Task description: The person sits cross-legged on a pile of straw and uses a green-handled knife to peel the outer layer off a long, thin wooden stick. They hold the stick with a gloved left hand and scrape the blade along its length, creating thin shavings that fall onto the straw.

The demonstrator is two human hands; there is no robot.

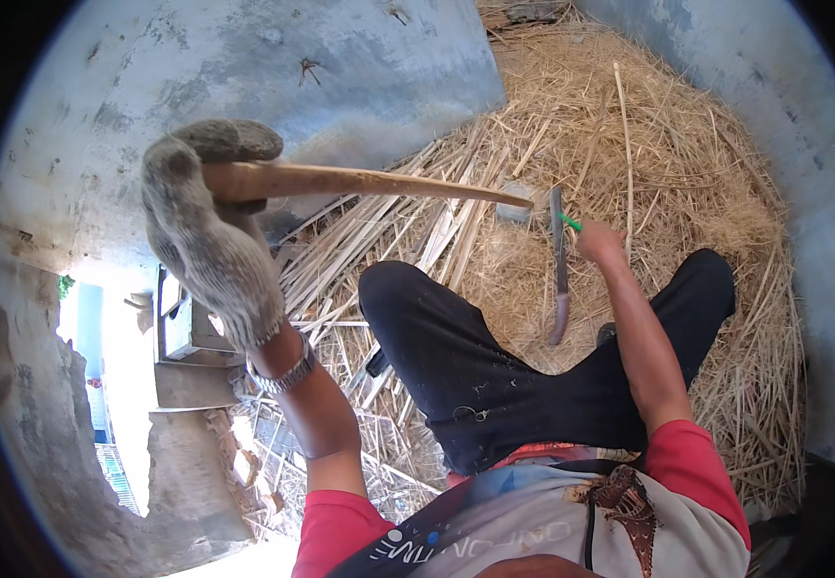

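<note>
My left hand [210, 212], in a thick grey knitted glove, is raised at the left. Its fingers are wrapped round the thick end of a long, pale brown wooden strip [369, 181], perhaps bamboo, which tapers toward the right. My right hand [599, 243] is bare and closed round a thin bright green stick-like thing [570, 223]; most of it is hidden in the fingers. Just left of that hand a long knife [559, 250] with a dark blade and brown handle lies on the straw, handle toward me. Beyond the strip's thin end sits a small grey block [513, 204].
Straw and shavings [697, 173] cover the floor. Long split strips [379, 231] are heaped left of my bent legs [446, 337]. A pale bluish wall [389, 58] stands ahead. A broken wall opening [124, 385] and a box-like thing [186, 328] are at the left.
</note>
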